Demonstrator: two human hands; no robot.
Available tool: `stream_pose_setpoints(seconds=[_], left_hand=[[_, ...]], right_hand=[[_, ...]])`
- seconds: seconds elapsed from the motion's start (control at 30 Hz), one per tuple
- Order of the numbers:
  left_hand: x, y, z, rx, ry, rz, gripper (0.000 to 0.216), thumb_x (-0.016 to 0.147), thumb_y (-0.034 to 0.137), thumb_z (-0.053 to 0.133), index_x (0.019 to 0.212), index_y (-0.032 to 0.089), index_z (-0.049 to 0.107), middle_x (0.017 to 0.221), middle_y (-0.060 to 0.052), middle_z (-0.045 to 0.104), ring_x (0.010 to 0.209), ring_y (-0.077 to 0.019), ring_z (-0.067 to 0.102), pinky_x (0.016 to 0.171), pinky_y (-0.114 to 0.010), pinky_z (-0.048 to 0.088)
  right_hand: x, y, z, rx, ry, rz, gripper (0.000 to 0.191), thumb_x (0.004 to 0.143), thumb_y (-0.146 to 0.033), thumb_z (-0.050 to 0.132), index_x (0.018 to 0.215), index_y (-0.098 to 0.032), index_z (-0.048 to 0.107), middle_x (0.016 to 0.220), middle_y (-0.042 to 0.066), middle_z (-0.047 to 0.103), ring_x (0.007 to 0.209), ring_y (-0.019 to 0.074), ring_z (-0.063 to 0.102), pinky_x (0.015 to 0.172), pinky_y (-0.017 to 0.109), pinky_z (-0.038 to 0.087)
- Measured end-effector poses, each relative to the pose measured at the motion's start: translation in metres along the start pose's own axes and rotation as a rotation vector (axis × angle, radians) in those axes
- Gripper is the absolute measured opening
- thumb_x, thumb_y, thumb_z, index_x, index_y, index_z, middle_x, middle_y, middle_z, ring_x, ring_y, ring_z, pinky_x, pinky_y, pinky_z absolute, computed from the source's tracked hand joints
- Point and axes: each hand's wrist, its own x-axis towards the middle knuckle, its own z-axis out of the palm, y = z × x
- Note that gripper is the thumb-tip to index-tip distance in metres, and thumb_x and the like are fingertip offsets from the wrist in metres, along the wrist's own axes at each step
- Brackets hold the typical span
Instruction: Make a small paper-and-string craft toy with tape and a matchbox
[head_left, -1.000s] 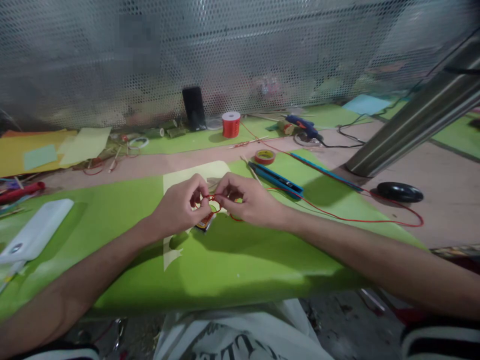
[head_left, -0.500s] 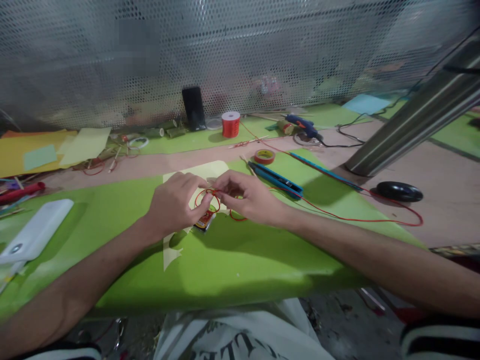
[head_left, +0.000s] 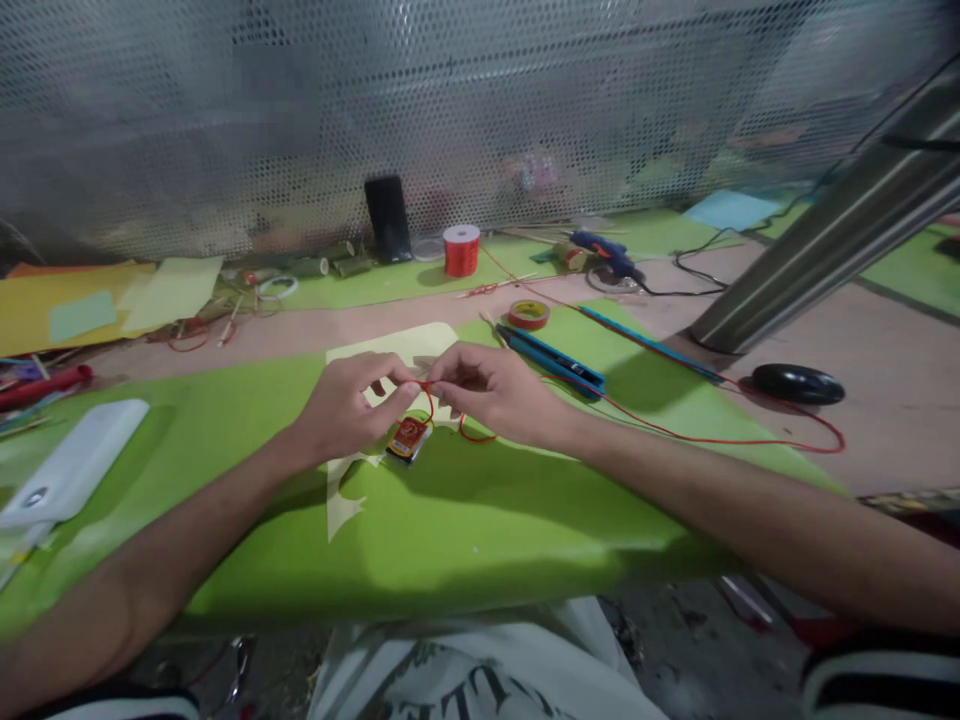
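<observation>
My left hand [head_left: 346,408] and my right hand [head_left: 496,392] meet over a green paper sheet [head_left: 450,520], fingertips pinched together on a thin red string [head_left: 675,432]. The string loops under my right hand and trails right across the table, then back to a red spool [head_left: 461,249] at the far edge. A small red and orange packet [head_left: 409,439] lies on the sheet just below my fingertips. A pale yellow cut paper shape [head_left: 409,345] sits under and behind my hands.
A blue tool [head_left: 551,360] and a red tape roll [head_left: 529,314] lie behind my right hand. Farther off are a black phone [head_left: 388,217], a blue glue gun [head_left: 607,254], a black mouse [head_left: 796,383], a metal post [head_left: 832,240]. A white device [head_left: 67,468] lies left.
The wide red loop between my hands has drawn tight into a small pinch. My left hand shifted slightly left, uncovering the small packet.
</observation>
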Motion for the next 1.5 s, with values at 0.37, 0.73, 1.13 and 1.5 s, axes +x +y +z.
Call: stream_pose_setpoints(seconds=[0.37, 0.73, 1.13, 1.5], left_hand=[[-0.002, -0.004, 0.007, 0.165, 0.009, 0.168, 0.019, 0.089, 0.025, 0.051, 0.074, 0.016, 0.059, 0.067, 0.0, 0.062, 0.06, -0.0123, 0.053, 0.058, -0.025, 0.042], [-0.002, -0.008, 0.006, 0.154, -0.039, 0.237, 0.023, 0.097, 0.029, 0.05, 0.083, 0.016, 0.063, 0.072, -0.001, 0.067, 0.064, -0.0125, 0.057, 0.059, -0.025, 0.044], [0.002, -0.001, -0.005, -0.02, -0.042, 0.197, 0.014, 0.091, 0.021, 0.059, 0.078, 0.018, 0.055, 0.078, -0.001, 0.063, 0.069, -0.0121, 0.059, 0.061, -0.024, 0.05], [0.001, -0.004, -0.008, -0.168, -0.12, -0.002, 0.017, 0.09, 0.031, 0.062, 0.08, 0.017, 0.06, 0.087, -0.005, 0.074, 0.077, -0.0164, 0.07, 0.062, -0.027, 0.055]], right_hand=[[0.0, 0.0, 0.0, 0.092, -0.067, 0.043, 0.015, 0.084, -0.031, 0.064, 0.086, -0.017, 0.057, 0.074, -0.001, 0.059, 0.064, 0.0098, 0.053, 0.057, 0.024, 0.044], [-0.001, 0.0, 0.0, 0.1, -0.068, 0.049, 0.016, 0.082, -0.03, 0.067, 0.087, -0.019, 0.057, 0.079, 0.0, 0.063, 0.07, 0.0115, 0.057, 0.063, 0.026, 0.046], [0.004, 0.007, -0.002, 0.142, -0.058, -0.019, 0.018, 0.082, -0.03, 0.07, 0.085, -0.018, 0.057, 0.075, -0.001, 0.06, 0.069, 0.0106, 0.055, 0.063, 0.024, 0.045], [0.003, 0.006, -0.001, 0.166, -0.068, 0.011, 0.019, 0.081, -0.032, 0.07, 0.086, -0.019, 0.058, 0.077, 0.0, 0.062, 0.071, 0.0113, 0.057, 0.067, 0.027, 0.048]])
